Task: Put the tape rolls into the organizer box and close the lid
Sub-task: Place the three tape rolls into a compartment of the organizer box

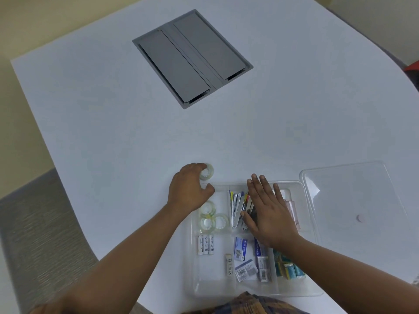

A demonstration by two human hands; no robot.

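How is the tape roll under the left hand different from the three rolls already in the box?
The loose tape roll lies on the table, outside the organizer box; the three stored rolls sit together in one compartment. The left hand touches the loose roll only. All look clear and alike.

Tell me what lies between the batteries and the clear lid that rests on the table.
In the head view, between the batteries and the clear lid, lie the organizer box's other compartments: small packets, metal clips, and the right hand over them.
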